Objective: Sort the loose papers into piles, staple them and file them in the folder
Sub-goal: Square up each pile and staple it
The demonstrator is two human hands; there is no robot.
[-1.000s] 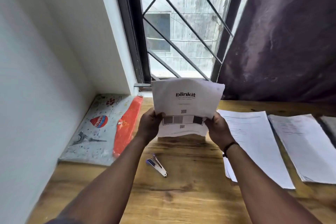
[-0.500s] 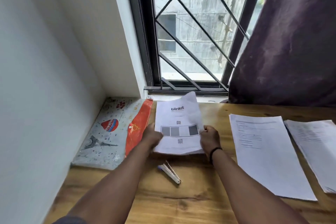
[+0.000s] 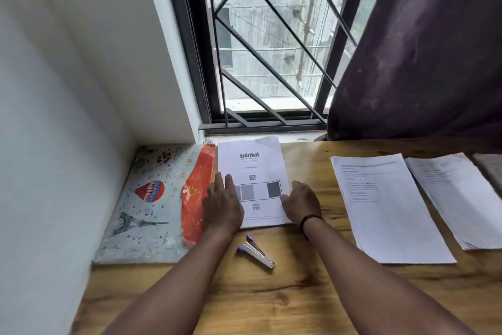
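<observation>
Head view looks down on a wooden table (image 3: 298,294) below a barred window (image 3: 271,49), where a white stack of printed papers headed "blinkit" (image 3: 251,163) lies flat at centre frame. The left hand (image 3: 221,205) rests flat on the stack's left edge, fingers straight and grasping nothing; the right hand (image 3: 300,203) sits at its right edge, fingers relaxed against the sheets, not clenched. Just below the stack lies a small white-and-blue stapler (image 3: 256,250), untouched. At left frame, touching the stack's side, lies a grey illustrated folder with an orange-red flap (image 3: 152,204). At right frame, two more white paper piles (image 3: 388,207) (image 3: 459,198) lie apart from it, and a third shows at the edge. The step in hand appears to be squaring this pile on the table. The next move likely calls for one hand to pin the sheets while the other picks up the stapler and brings it to a corner.
</observation>
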